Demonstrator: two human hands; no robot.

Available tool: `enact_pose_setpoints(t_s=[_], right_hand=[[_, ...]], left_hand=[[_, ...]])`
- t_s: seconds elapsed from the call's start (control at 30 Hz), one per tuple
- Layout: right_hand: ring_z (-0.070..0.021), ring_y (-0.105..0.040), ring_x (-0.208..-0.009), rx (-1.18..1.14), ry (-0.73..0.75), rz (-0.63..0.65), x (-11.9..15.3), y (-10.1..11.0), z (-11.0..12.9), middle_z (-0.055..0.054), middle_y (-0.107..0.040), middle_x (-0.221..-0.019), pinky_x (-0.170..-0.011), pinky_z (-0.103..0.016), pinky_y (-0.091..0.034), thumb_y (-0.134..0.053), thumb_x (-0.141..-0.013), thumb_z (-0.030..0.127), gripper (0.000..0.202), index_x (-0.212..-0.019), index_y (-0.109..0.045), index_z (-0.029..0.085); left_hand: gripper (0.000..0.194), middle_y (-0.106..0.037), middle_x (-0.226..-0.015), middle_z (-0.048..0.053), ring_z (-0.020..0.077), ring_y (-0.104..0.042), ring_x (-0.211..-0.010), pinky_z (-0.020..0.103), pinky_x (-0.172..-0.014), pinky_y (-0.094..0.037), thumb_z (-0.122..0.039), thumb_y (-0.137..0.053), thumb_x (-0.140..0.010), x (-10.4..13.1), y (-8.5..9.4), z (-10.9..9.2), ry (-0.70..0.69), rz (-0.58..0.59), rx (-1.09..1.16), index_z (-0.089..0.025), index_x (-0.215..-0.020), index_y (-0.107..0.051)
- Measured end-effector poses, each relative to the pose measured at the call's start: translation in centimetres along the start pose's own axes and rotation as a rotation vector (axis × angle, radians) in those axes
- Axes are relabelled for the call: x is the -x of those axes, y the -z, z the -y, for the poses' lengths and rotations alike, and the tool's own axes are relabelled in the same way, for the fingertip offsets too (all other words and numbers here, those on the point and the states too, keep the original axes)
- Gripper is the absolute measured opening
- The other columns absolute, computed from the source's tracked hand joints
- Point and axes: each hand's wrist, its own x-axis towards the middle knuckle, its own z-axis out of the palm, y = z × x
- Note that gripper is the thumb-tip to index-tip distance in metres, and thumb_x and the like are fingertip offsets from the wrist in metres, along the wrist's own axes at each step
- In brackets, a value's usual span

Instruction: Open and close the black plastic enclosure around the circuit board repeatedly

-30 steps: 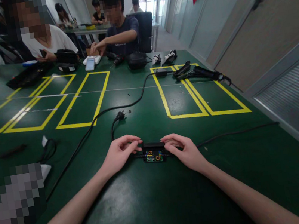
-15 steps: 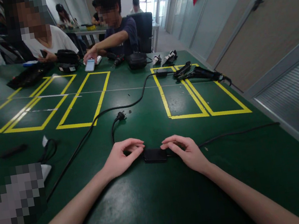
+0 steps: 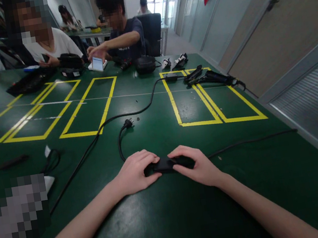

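A black power adapter (image 3: 164, 165) lies flat on the green table (image 3: 162, 219) in front of me. My left hand (image 3: 138, 171) grips its left end, thumb on the near side and fingers on the far side. My right hand (image 3: 195, 165) holds the right end the same way. From the left end a black cord curves up to a plug (image 3: 128, 123) lying beyond my left hand. Another thin black cable (image 3: 253, 140) runs right from the adapter.
A long black cable (image 3: 116, 117) crosses the table to a black clamp-like device (image 3: 215, 78) at the back right. Yellow tape rectangles mark the surface. A person (image 3: 130, 35) across the table handles a phone (image 3: 97, 63). Black cases lie along the far edge.
Both my hands have closed from above the adapter's ends onto its sides, thumbs lower now. The person across the table has shifted the phone slightly.
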Motion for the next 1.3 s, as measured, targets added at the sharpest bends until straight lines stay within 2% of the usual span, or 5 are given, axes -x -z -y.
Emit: enact_pose_setpoints(t_s=[0.27, 0.63, 1.03, 1.2, 1.3], right_hand=[[-0.0301, -0.067, -0.104, 0.352, 0.175, 0.104, 0.2, -1.2, -0.7, -0.015, -0.072, -0.123, -0.088, -0.047, -0.059, -0.065, -0.098, 0.026, 0.045, -0.143, -0.061, 0.022], [-0.0272, -0.068, -0.087, 0.427, 0.207, 0.134, 0.1, -0.5, 0.1, -0.013, -0.076, -0.103, -0.075, -0.040, -0.056, -0.054, -0.107, 0.039, 0.031, -0.121, -0.067, 0.016], [-0.0216, -0.071, -0.085, 0.426, 0.308, 0.019, 0.1, -0.8, -0.6, -0.010, -0.079, -0.104, -0.076, -0.034, -0.057, -0.063, -0.103, 0.039, 0.025, -0.118, -0.068, 0.019], [-0.0210, -0.072, -0.091, 0.596, 0.473, 0.024, 0.3, -0.2, -0.5, -0.013, -0.077, -0.117, -0.079, -0.034, -0.057, -0.048, -0.109, 0.032, 0.030, -0.127, -0.068, 0.017], [-0.0212, -0.070, -0.090, 0.729, 0.569, 0.012, 0.4, 0.0, -0.3, -0.015, -0.076, -0.120, -0.075, -0.033, -0.055, -0.042, -0.110, 0.028, 0.034, -0.128, -0.068, 0.015]], left_hand=[[0.035, -0.074, -0.110, 0.010, 0.0279, -0.068, -0.100, 0.040, -0.090, -0.053, -0.034, -0.071, -0.090, -0.3, -0.3, 0.3, 0.007, 0.028, -0.153, -0.018, -0.120, -0.063], [0.036, -0.069, -0.083, 0.006, 0.0213, -0.065, -0.076, 0.032, -0.072, -0.047, -0.047, -0.057, -0.104, -0.2, 0.3, 0.3, -0.045, 0.046, -0.207, -0.017, -0.116, -0.072], [0.042, -0.074, -0.094, 0.010, 0.0223, -0.069, -0.084, 0.034, -0.076, -0.051, -0.048, -0.044, -0.110, -0.1, -0.4, 0.0, -0.137, 0.003, -0.259, -0.015, -0.122, -0.068], [0.052, -0.076, -0.101, 0.010, 0.0243, -0.070, -0.088, 0.034, -0.078, -0.052, -0.063, -0.053, -0.101, -0.3, -0.4, -0.8, 0.031, 0.028, -0.132, -0.017, -0.120, -0.068], [0.052, -0.072, -0.082, 0.004, 0.0206, -0.067, -0.073, 0.030, -0.066, -0.045, -0.063, -0.046, -0.104, -0.6, -0.1, -1.3, 0.239, 0.124, -0.088, -0.019, -0.089, -0.069]])
